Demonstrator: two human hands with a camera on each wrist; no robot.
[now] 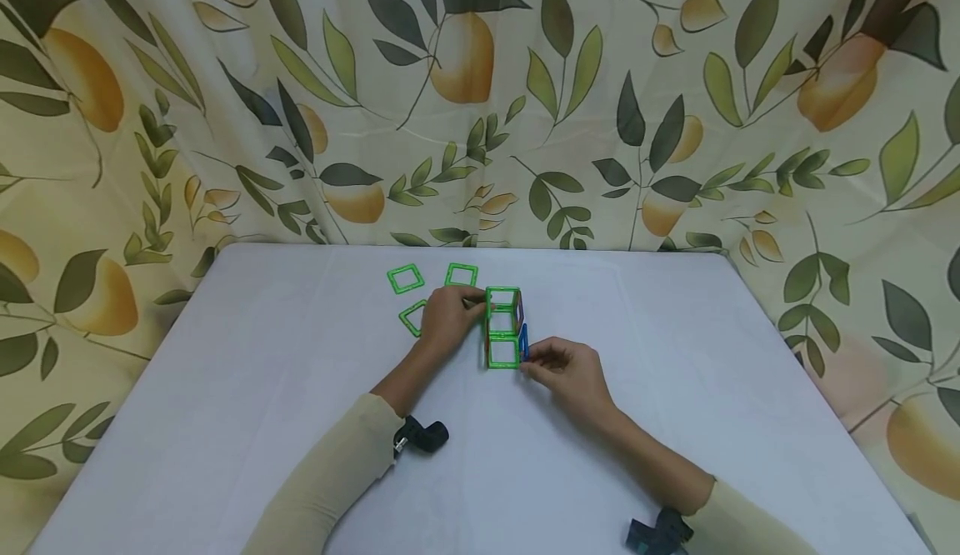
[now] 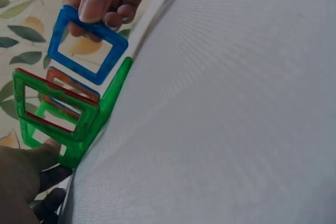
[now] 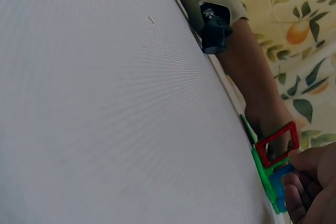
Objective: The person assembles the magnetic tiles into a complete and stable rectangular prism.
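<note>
A small structure of magnetic tiles point(image 1: 503, 337), open square frames in green and red, stands on the white table. At its far left side, my left hand point(image 1: 448, 319) holds it, the thumb against a green tile point(image 2: 55, 128) in the left wrist view. My right hand point(image 1: 573, 377) pinches a blue square tile point(image 2: 113, 62) at the structure's right side. In the right wrist view a red tile point(image 3: 275, 134) rises from the green ones, beside the blue tile. The fingers of my left hand are partly hidden behind the structure.
Loose green square tiles lie to the left and behind: one point(image 1: 406, 290) at the back left, another point(image 1: 461, 267) behind my left hand, a third point(image 1: 408, 325) partly covered by it. A patterned curtain point(image 1: 555, 122) hangs along the table's point(image 1: 300, 305) far edge.
</note>
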